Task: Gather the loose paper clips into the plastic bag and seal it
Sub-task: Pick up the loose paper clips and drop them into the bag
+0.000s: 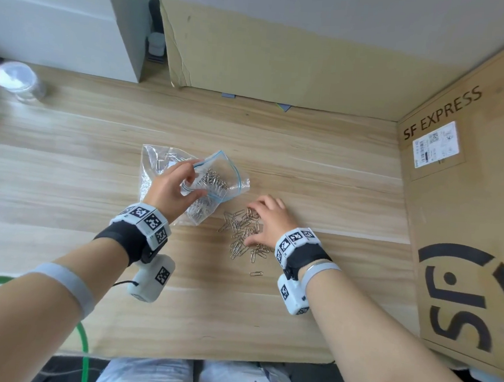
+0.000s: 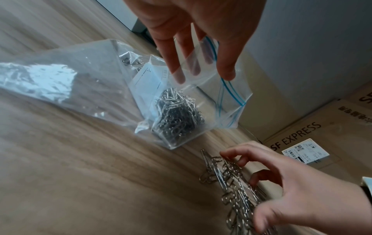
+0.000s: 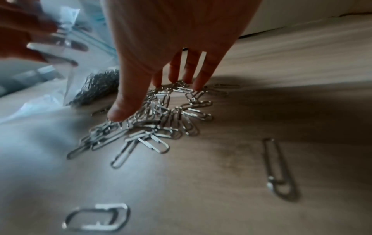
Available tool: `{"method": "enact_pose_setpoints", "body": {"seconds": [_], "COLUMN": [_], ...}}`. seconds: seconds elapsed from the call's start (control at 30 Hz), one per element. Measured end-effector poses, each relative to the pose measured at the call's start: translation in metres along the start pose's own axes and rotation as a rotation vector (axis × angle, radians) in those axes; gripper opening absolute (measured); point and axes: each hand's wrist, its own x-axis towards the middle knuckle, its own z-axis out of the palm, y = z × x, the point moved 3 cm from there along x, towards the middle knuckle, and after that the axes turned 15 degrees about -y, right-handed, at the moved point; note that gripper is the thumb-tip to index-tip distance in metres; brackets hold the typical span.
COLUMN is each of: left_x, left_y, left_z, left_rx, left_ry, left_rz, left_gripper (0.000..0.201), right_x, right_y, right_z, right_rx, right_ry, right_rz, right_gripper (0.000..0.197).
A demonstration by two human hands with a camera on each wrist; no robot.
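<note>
A small clear zip bag (image 1: 229,180) (image 2: 201,98) with a blue seal line lies mid-table, holding a heap of silver paper clips (image 1: 212,180) (image 2: 177,114). My left hand (image 1: 197,177) (image 2: 203,76) pinches its mouth open, fingers inside the plastic and thumb outside. To the right, a loose pile of paper clips (image 1: 241,235) (image 2: 231,182) (image 3: 157,120) lies on the wood. My right hand (image 1: 252,224) (image 3: 153,98) is spread over it, thumb and fingertips touching the clips. One stray clip (image 1: 256,273) (image 3: 279,170) lies nearer me.
A larger crumpled clear bag (image 1: 153,165) (image 2: 60,76) lies under the zip bag. A cardboard box marked SF EXPRESS (image 1: 469,208) walls the right side, and cardboard (image 1: 285,57) stands behind. A clear jar (image 1: 18,80) is far left. A green cable (image 1: 83,343) hangs at the front edge.
</note>
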Motion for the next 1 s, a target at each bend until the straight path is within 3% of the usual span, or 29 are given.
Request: {"method": "enact_pose_setpoints", "body": {"seconds": [0.1, 0.27, 0.37, 0.53, 0.73, 0.9, 1.0], "left_x": [0.002, 0.002, 0.002, 0.002, 0.003, 0.005, 0.007], "left_y": [-0.001, 0.001, 0.002, 0.004, 0.006, 0.011, 0.013], "left_z": [0.0, 0.001, 0.002, 0.001, 0.004, 0.01, 0.013], "left_rx": [0.002, 0.018, 0.008, 0.003, 0.012, 0.061, 0.069], "left_ry": [-0.003, -0.008, -0.018, -0.014, -0.063, -0.107, -0.115], "left_rz": [0.005, 0.012, 0.009, 0.006, 0.002, 0.022, 0.012], "left_gripper": [0.036, 0.036, 0.035, 0.032, 0.034, 0.034, 0.034], "right_x": [-0.003, -0.002, -0.001, 0.004, 0.004, -0.004, 0.001], "right_y": [-0.002, -0.007, -0.009, -0.014, -0.01, -0.024, -0.049], "right_z": [0.002, 0.002, 0.002, -0.005, -0.017, -0.062, -0.079], "right_rx": [-0.085, -0.013, -0.009, 0.051, 0.165, 0.31, 0.305], "right_ry": [-0.012, 0.017, 0.037, 0.033, 0.154, 0.359, 0.354], "right_rz": [-0.03, -0.119, -0.12, -0.078, -0.024, -0.108, -0.2], "right_gripper": [0.081, 0.032, 0.019, 0.023, 0.017, 0.015, 0.017]}}
